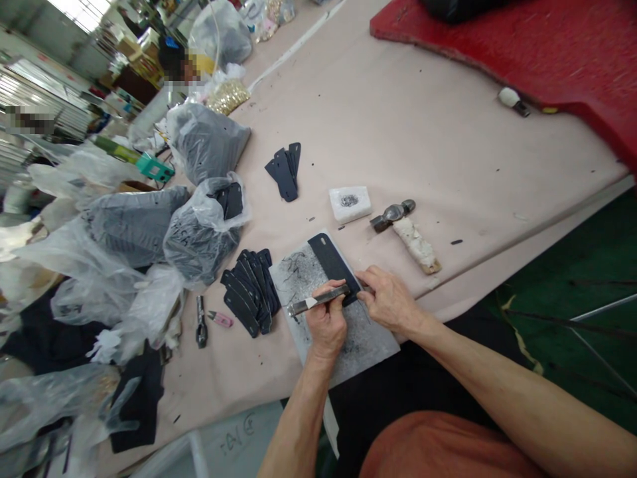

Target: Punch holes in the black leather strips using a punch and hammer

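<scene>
My left hand [328, 325] is closed around a steel hand punch [318, 300], which slants over the near end of a dark, flat strap piece [326, 255]. The fingers of my right hand [391, 299] are closed at the right edge of that piece, gripping it near its near end. The piece lies on a worn grey board [298, 279] covered in dark marks, and has a small slot at its far end. The punch's tip is partly hidden by my fingers. A hammer [398, 216] with a wrapped handle lies beyond my right hand.
A white block [350, 203] with a dark smudge sits beyond the board. Left of it are a fanned pile of dark pieces [251, 292], a smaller pile [285, 172], a pink cutter [220, 318] and plastic bags [204, 226]. Red material [547, 53] covers the far right.
</scene>
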{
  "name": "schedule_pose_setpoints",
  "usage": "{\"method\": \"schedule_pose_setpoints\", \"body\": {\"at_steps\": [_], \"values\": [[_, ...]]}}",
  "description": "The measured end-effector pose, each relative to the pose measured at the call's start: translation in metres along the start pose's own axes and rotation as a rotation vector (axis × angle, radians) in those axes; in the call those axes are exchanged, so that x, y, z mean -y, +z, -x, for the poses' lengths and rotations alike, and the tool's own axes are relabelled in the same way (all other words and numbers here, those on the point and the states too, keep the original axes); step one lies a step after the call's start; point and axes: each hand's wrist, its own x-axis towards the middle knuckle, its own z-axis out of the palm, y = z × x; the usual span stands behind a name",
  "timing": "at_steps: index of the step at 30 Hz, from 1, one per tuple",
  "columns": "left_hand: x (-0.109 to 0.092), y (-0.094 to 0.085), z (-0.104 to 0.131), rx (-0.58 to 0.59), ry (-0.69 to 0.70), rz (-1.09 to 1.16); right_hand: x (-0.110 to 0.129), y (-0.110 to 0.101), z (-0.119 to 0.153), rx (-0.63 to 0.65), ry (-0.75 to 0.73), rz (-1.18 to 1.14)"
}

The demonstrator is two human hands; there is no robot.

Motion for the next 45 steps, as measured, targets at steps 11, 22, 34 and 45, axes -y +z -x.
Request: {"method": "schedule_pose_setpoints", "body": {"at_steps": [11, 22, 34, 45], "values": [[-0.002, 0.002, -0.001, 0.005, 0.067, -0.088, -0.001, 0.002, 0.0, 0.007, -0.001, 0.025], [-0.004, 0.007, -0.004, 0.021, 0.111, -0.13, 0.003, -0.003, -0.001, 0.022, 0.004, 0.043], [-0.003, 0.005, -0.008, 0.082, 0.072, -0.061, 0.005, -0.005, -0.001, 0.06, 0.038, 0.06], [-0.006, 0.009, -0.006, 0.066, 0.02, -0.085, 0.004, -0.004, -0.001, 0.052, 0.018, 0.079]]}}
